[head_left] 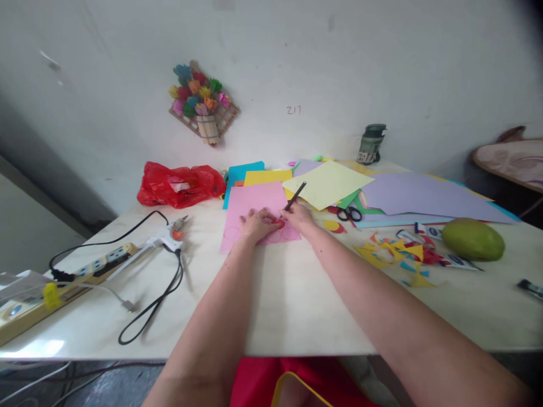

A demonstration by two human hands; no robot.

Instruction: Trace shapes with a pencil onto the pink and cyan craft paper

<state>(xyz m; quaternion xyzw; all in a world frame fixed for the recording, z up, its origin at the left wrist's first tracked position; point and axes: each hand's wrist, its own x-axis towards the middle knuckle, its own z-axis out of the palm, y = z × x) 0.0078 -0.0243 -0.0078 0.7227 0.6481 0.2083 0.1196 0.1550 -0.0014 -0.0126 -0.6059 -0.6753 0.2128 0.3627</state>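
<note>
While the left hand (pixel 255 226), loosely spread, steadies a red disc (pixel 279 224) on pink paper (pixel 254 198), the right hand (pixel 300 216) grips a slanted black pen (pixel 297 193), tip beside the disc.

Light is even and moderately bright, cool-toned and soft. A white glare patch sits on the near left of the bench (pixel 212 294), and faint, soft-edged shadows lie beside both forearms. Wide-angle distortion stretches the sides, where the power strip (pixel 68 282) leans outward. The right corners darken. Fine detail is soft, and the small print on the bottle (pixel 370 146) is unreadable.
</note>
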